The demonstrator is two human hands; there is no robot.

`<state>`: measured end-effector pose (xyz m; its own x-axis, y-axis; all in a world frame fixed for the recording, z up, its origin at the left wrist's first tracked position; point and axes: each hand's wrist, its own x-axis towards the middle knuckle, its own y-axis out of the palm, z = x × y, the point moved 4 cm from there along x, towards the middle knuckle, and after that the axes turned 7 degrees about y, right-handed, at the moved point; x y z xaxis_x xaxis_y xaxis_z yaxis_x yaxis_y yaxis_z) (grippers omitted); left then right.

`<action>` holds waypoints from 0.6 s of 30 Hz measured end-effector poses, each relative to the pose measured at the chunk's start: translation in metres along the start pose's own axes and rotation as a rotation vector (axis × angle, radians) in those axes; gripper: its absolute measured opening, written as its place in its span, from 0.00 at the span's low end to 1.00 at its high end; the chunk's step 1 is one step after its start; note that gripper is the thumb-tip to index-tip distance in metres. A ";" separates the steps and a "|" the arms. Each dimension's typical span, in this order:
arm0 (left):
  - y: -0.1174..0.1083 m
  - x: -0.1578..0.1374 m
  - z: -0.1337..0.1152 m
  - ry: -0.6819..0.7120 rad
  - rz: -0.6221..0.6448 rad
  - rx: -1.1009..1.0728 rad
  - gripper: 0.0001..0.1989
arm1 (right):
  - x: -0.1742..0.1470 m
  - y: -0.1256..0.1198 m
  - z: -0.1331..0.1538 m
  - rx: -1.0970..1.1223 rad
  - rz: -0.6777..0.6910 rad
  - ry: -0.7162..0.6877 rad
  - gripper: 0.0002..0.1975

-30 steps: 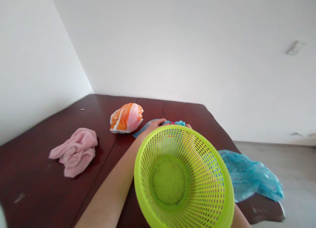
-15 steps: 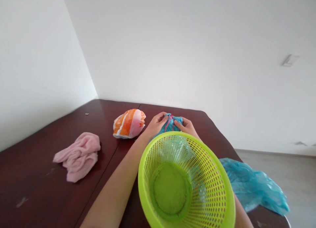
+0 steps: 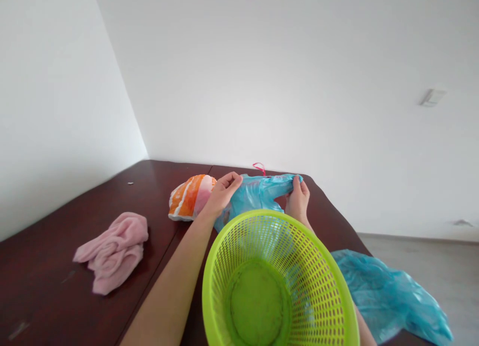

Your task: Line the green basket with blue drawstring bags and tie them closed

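Beyond the basket, a thin blue plastic bag is stretched between my two hands. My left hand pinches its left edge, fingers closed. My right hand is closed around a gathered end on the right side. A pink string loops up behind the top of the bag. The green mesh basket tilts toward me between my forearms, and its inside looks bare. Its wall hides the lower part of the bag; some blue shows through the holes.
An orange and white plastic bag with something pink inside lies just left of my left hand. A crumpled pink cloth rests further left on the dark red table. Another blue plastic bag lies at the right edge. White walls stand behind.
My hands have moved apart, spreading the blue bag that was bunched between them. The pink string, earlier across the bag between my fingers, now sticks up behind it.
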<state>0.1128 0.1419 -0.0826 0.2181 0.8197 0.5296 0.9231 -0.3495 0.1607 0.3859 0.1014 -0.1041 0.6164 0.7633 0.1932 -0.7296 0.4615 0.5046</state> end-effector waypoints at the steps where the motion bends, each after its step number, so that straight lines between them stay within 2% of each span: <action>1: -0.006 0.001 -0.004 0.041 0.016 0.108 0.27 | 0.001 -0.002 0.004 0.031 -0.027 -0.009 0.30; 4: -0.019 0.003 -0.008 0.111 0.079 0.425 0.17 | 0.004 -0.003 0.018 0.106 -0.019 0.000 0.29; 5: -0.022 0.003 -0.007 0.102 0.077 0.449 0.17 | 0.005 -0.002 0.022 0.122 0.006 0.013 0.28; 7: -0.029 0.004 -0.002 0.050 -0.001 0.306 0.24 | 0.005 -0.001 0.031 0.143 0.065 0.045 0.24; 10: -0.039 0.007 0.004 0.012 -0.201 -0.006 0.31 | 0.003 0.002 0.040 0.207 0.170 0.134 0.22; 13: -0.054 0.014 0.008 -0.027 -0.386 -0.219 0.30 | -0.003 0.005 0.044 0.265 0.226 0.220 0.21; 15: -0.064 0.017 0.013 -0.082 -0.504 -0.386 0.27 | -0.007 0.009 0.046 0.247 0.242 0.210 0.21; 16: -0.067 0.018 0.015 -0.109 -0.524 -0.404 0.26 | -0.010 0.011 0.046 0.223 0.257 0.196 0.22; 18: -0.068 0.017 0.021 -0.149 -0.479 -0.269 0.25 | -0.015 0.017 0.044 0.145 0.302 0.175 0.22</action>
<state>0.0605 0.1894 -0.1017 -0.1446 0.9635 0.2254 0.8212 -0.0102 0.5706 0.3772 0.0780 -0.0608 0.3114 0.9265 0.2112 -0.8133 0.1449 0.5635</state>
